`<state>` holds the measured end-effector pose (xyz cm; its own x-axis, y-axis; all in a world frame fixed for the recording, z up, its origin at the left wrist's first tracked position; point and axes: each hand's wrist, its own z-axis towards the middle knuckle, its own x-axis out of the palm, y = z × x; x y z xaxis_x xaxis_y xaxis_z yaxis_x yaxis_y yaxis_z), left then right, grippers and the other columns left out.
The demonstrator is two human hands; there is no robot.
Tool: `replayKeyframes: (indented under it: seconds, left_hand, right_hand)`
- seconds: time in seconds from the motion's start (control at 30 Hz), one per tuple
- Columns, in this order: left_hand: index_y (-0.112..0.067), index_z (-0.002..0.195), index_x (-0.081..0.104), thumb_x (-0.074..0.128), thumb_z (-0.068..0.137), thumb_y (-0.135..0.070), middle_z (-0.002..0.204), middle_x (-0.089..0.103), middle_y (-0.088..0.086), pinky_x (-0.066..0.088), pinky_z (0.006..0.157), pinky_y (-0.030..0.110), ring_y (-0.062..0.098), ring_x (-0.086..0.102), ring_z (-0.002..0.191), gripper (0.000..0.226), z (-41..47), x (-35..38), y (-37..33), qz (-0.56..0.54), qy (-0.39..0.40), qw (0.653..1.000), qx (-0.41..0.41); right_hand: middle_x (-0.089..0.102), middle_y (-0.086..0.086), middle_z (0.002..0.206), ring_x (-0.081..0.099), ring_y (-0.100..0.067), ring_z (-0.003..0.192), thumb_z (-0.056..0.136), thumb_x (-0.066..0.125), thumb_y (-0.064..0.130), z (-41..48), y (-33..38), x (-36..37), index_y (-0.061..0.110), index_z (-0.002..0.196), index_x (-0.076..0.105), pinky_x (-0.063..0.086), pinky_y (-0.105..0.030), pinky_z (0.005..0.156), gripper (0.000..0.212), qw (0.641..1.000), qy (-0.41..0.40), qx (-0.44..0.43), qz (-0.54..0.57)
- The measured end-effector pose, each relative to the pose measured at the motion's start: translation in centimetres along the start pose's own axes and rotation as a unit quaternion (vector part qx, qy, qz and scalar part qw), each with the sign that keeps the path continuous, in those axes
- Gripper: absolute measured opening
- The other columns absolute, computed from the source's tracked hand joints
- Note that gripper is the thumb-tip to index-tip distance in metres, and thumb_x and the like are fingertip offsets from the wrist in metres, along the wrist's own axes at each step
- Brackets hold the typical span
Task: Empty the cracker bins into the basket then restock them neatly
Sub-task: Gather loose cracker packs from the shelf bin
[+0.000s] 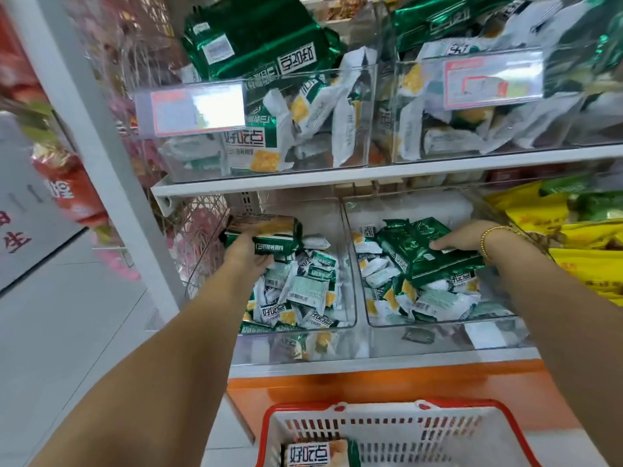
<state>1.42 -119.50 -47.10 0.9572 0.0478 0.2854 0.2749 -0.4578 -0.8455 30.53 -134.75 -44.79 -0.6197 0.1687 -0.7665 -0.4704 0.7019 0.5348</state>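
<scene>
Both arms stretch forward into the lower shelf's clear bins. Left hand [249, 256] curls up round a green cracker pack [266, 230], holding it above the loose packets in the left bin [349, 251]. Right hand [463, 235] lies on a big green pack [421, 257] in the right bin [404, 205]; honestly can't tell if it's gripping. The basket [438, 433] below has one pack [315, 453] in it.

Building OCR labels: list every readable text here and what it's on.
"好吃点": white-and-green cracker pack in the red-rimmed white plastic basket.
"好吃点": large cracker pack in upper-left clear plastic bin.
"好吃点", upside down: big green foil pack atop it.
"好吃点": small white packet, lower-left clear bin.
"生": red, on grey sign.
Unreadable: pink price tags, barcodes, boxy green pack in left hand, flat dark-green pack in right hand.
</scene>
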Motion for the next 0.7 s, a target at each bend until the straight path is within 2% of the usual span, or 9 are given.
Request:
replayKeyframes:
  seconds: [0.07, 0.13, 0.2, 0.3, 0.37, 0.47, 0.53, 0.63, 0.7]
  left_hand:
    - [-0.006, 0.139, 0.035, 0.058, 0.094, -0.022, 0.131, 0.043, 0.021, 0.051, 0.092, 0.033, 0.03, 0.054, 0.111, 0.053, -0.4, -0.4, 0.4, -0.023, -0.003, 0.999, 0.025]
    - [-0.011, 0.141, 0.032, 0.056, 0.094, -0.023, 0.132, 0.037, 0.022, 0.052, 0.091, 0.035, 0.028, 0.054, 0.103, 0.054, -2.0, -1.0, 1.0, -0.044, 0.012, 0.998, 0.041]
    - [-0.014, 0.14, 0.034, 0.056, 0.094, -0.023, 0.132, 0.036, 0.021, 0.054, 0.083, 0.036, 0.027, 0.056, 0.097, 0.052, -4.8, -1.4, 1.9, -0.058, 0.049, 0.996, 0.038]
    - [-0.013, 0.137, 0.041, 0.057, 0.093, -0.02, 0.14, 0.038, 0.019, 0.056, 0.068, 0.03, 0.03, 0.054, 0.111, 0.048, -8.9, -2.2, 3.8, -0.064, 0.095, 0.992, 0.042]
    - [-0.011, 0.129, 0.049, 0.056, 0.092, -0.018, 0.139, 0.041, 0.019, 0.055, 0.06, 0.026, 0.03, 0.056, 0.108, 0.037, -11.6, -2.6, 5.3, -0.066, 0.112, 0.991, 0.033]
    - [-0.011, 0.108, 0.055, 0.06, 0.088, -0.017, 0.137, 0.044, 0.018, 0.053, 0.08, 0.036, 0.032, 0.057, 0.11, 0.021, -15.4, -3.1, 7.6, -0.057, 0.142, 0.988, 0.012]
    - [-0.008, 0.107, 0.055, 0.069, 0.072, -0.021, 0.133, 0.049, 0.018, 0.052, 0.088, 0.041, 0.035, 0.06, 0.108, 0.04, -17.5, -3.7, 8.6, -0.03, 0.154, 0.988, 0.005]
    - [-0.006, 0.114, 0.054, 0.07, 0.062, -0.023, 0.105, 0.052, 0.006, 0.058, 0.066, 0.034, 0.024, 0.059, 0.07, 0.056, -20.3, -4.8, 10.0, -0.02, 0.174, 0.984, -0.021]
    - [-0.007, 0.111, 0.055, 0.071, 0.063, -0.02, 0.093, 0.046, 0.011, 0.057, 0.057, 0.031, 0.02, 0.046, 0.064, 0.052, -21.7, -5.4, 11.0, -0.047, 0.202, 0.976, -0.06]
  right_hand:
    - [0.047, -0.016, 0.14, 0.046, -0.033, 0.126, 0.083, 0.072, 0.029, -0.1, -0.3, -0.2, -0.005, 0.134, 0.046, 0.038, -0.039, 0.103, 0.067, 0.998, 0.002, 0.009, 0.055]
    - [0.058, -0.015, 0.115, 0.058, -0.03, 0.098, 0.078, 0.077, 0.027, -0.3, -0.4, -0.1, -0.003, 0.125, 0.055, 0.048, -0.036, 0.08, 0.06, 0.99, 0.027, 0.024, 0.138]
    - [0.059, -0.013, 0.109, 0.057, -0.024, 0.082, 0.073, 0.08, 0.027, -0.4, -0.5, 0.5, 0.005, 0.11, 0.06, 0.047, -0.028, 0.056, 0.048, 0.971, 0.043, 0.044, 0.23]
    - [0.056, -0.014, 0.123, 0.059, -0.026, 0.104, 0.075, 0.079, 0.021, -1.9, 0.1, 0.9, 0.008, 0.109, 0.058, 0.054, -0.028, 0.054, 0.042, 0.962, 0.035, 0.015, 0.27]
    - [0.059, -0.014, 0.112, 0.058, -0.027, 0.098, 0.077, 0.078, 0.02, -4.2, 0.8, 0.4, 0.002, 0.101, 0.056, 0.057, -0.037, 0.073, 0.036, 0.974, -0.017, -0.034, 0.225]
    - [0.064, -0.014, 0.089, 0.058, -0.027, 0.077, 0.076, 0.078, 0.033, -9.9, 1.9, 0.1, 0.0, 0.084, 0.058, 0.05, -0.032, 0.063, 0.039, 0.982, -0.148, -0.112, -0.021]
    - [0.065, -0.011, 0.095, 0.06, -0.028, 0.084, 0.08, 0.072, 0.038, -14.0, 2.3, 0.8, 0.007, 0.093, 0.061, 0.045, -0.029, 0.063, 0.035, 0.943, -0.237, -0.175, -0.156]
    - [0.061, -0.001, 0.106, 0.061, -0.021, 0.092, 0.088, 0.063, 0.041, -19.2, 1.9, 2.4, 0.02, 0.115, 0.054, 0.043, -0.028, 0.062, 0.035, 0.869, -0.332, -0.283, -0.235]
    - [0.06, 0.0, 0.103, 0.063, -0.019, 0.083, 0.081, 0.072, 0.036, -21.7, 0.5, 3.6, 0.02, 0.116, 0.055, 0.048, -0.029, 0.057, 0.042, 0.827, -0.371, -0.366, -0.209]
